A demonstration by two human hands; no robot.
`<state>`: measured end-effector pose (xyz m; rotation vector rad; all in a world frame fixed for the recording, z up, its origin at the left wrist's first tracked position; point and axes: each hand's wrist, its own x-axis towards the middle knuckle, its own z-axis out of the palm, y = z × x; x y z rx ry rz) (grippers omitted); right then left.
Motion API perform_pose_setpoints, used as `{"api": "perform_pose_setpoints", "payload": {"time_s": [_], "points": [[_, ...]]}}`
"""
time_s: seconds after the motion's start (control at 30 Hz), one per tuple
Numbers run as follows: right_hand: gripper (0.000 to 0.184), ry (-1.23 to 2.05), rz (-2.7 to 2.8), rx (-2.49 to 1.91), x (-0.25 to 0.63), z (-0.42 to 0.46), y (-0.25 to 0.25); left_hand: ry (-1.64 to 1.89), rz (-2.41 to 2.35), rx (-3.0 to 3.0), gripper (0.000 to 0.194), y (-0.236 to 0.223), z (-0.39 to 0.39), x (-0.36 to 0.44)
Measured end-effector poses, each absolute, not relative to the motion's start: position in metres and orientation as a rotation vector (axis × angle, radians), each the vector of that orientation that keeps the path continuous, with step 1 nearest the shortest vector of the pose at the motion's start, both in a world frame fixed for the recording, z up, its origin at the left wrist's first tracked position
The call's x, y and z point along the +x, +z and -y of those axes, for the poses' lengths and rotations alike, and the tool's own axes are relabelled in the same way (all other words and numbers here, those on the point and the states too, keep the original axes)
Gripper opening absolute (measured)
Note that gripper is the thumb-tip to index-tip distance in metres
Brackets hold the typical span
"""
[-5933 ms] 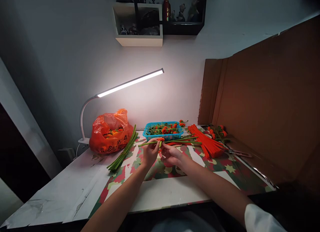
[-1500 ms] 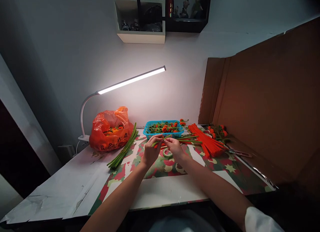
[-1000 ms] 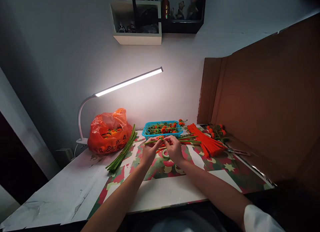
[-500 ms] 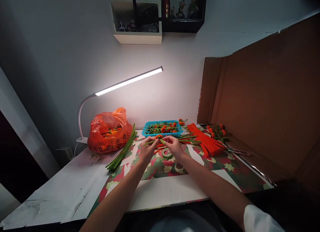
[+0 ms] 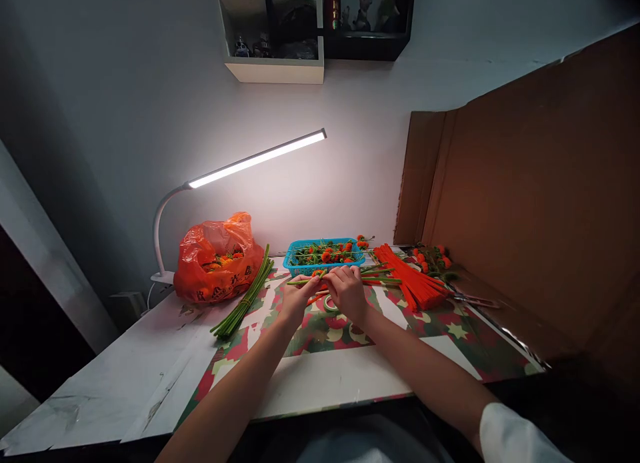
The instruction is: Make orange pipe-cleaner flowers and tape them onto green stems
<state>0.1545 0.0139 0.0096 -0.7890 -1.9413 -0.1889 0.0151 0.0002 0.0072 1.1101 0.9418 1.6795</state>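
My left hand (image 5: 299, 298) pinches a green flower stem (image 5: 300, 282) that points out to the left past its fingers. A small orange flower (image 5: 317, 273) shows just above the fingertips. My right hand (image 5: 347, 292) meets the left one, its fingers curled and closed at the same stem; what exactly lies under them is hidden. Below the hands, a roll of green tape (image 5: 330, 305) lies on the table, partly covered by the right hand. Behind them stands a blue basket (image 5: 287, 263) holding orange flowers with green stems.
An orange plastic bag (image 5: 193, 276) of flowers sits at the left, beside a bundle of green stems (image 5: 243, 308). To the right lie orange-red pipe cleaners (image 5: 413, 280), more flowers (image 5: 433, 258) and scissors (image 5: 477, 302). A lit lamp (image 5: 257, 160) hangs overhead; cardboard (image 5: 525, 203) walls the right side.
My right hand has turned, its fingers now folding over toward the left hand and covering more of the stem. The left hand keeps its pinch. The view has shifted slightly.
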Motion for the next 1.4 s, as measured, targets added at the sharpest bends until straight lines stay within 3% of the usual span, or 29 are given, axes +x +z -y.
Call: {"api": "perform_pose_setpoints", "payload": {"time_s": [0.1,0.27,0.33,0.4,0.57,0.67,0.77,0.97,1.17,1.4], "points": [[0.017,0.184,1.752,-0.834,0.145,-0.014,0.008,1.825,-1.027,1.258,0.029,0.010,0.003,0.019],[0.031,1.378,1.481,-0.681,0.142,-0.015,0.015,1.945,-0.982,1.523,0.023,0.013,0.008,0.022],[0.034,1.608,1.438,-0.620,0.146,-0.015,0.018,1.882,-0.936,1.541,0.024,0.014,0.008,0.019],[0.035,1.548,1.435,-0.676,0.150,-0.016,0.020,1.830,-0.910,1.476,0.026,0.016,0.006,0.016],[0.023,0.599,1.647,-0.719,0.157,-0.009,0.024,1.653,-0.855,1.209,0.033,0.018,0.004,0.013],[0.014,0.349,1.767,-0.639,0.159,-0.003,0.026,1.617,-0.853,1.162,0.037,0.017,0.004,0.015],[0.021,0.402,1.705,-0.667,0.156,-0.003,0.024,1.573,-0.817,1.224,0.039,0.017,0.005,0.017],[0.021,0.837,1.457,-0.734,0.148,-0.010,0.015,1.459,-0.754,1.353,0.043,0.014,0.008,0.022],[0.011,0.698,1.675,-0.574,0.163,-0.013,0.024,1.381,-0.709,1.335,0.043,0.014,0.003,0.012],[0.022,1.010,1.535,-0.651,0.166,-0.032,0.019,1.214,-0.706,1.424,0.040,0.014,-0.003,-0.001]]}}
